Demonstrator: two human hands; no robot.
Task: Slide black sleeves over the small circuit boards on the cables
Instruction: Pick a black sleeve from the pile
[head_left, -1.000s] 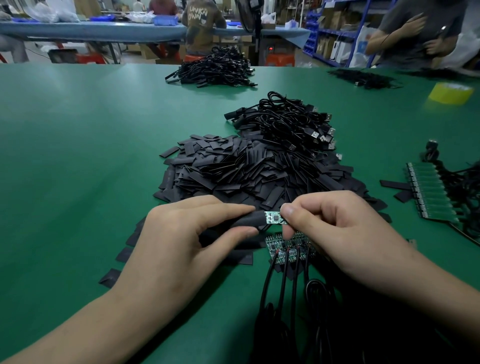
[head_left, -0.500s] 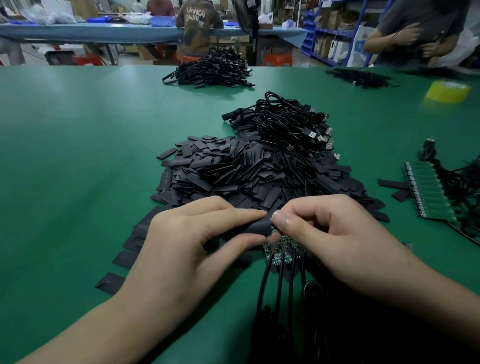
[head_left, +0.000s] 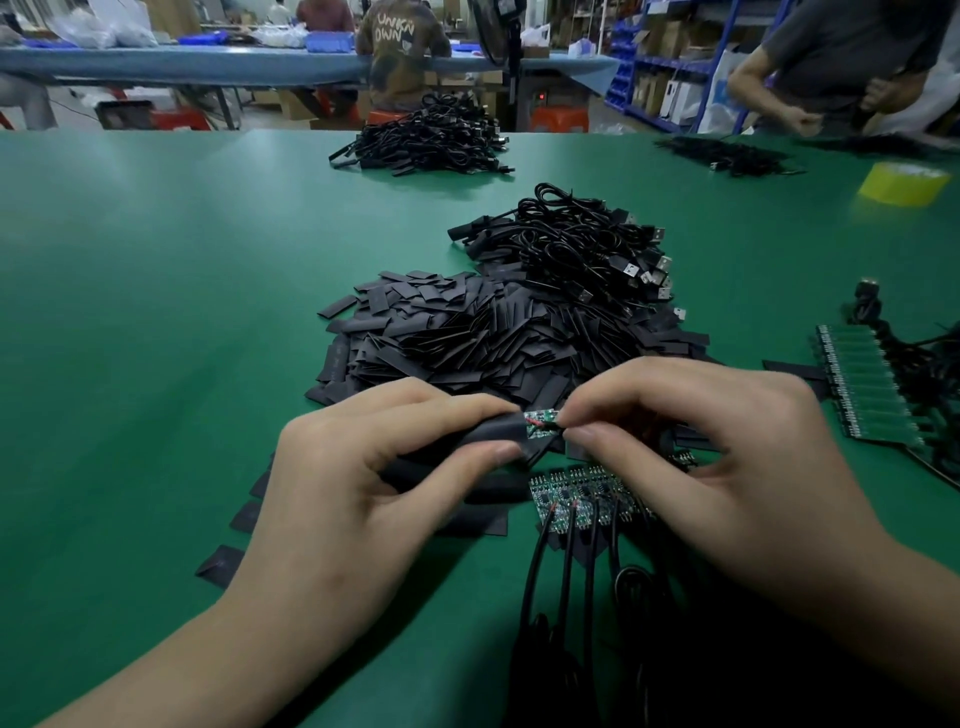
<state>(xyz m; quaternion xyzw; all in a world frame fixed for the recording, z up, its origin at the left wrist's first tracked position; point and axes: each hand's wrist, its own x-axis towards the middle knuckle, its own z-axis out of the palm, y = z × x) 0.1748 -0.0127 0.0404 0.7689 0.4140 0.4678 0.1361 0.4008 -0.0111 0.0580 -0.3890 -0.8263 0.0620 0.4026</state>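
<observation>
The left hand (head_left: 363, 467) pinches a black sleeve (head_left: 483, 435) between thumb and forefinger. The right hand (head_left: 727, 457) pinches the right end of a small board (head_left: 540, 421). The two hands come almost fingertip to fingertip, just above the green table (head_left: 156, 270). The board shows at the sleeve's right mouth, with a red wire on it; how far it sits inside cannot be told.

At six o'clock from the board lies a row of bare boards (head_left: 576, 493), each with a black cable (head_left: 535, 571) running on toward six o'clock. At twelve o'clock from the hands sits the sleeve pile (head_left: 457, 338) and, touching it at one o'clock, a cable pile (head_left: 571, 249) with USB plugs. At three o'clock lies a green panel (head_left: 867, 384). Far off at two o'clock stands a yellow tape roll (head_left: 901, 182) — well apart from everything else.
</observation>
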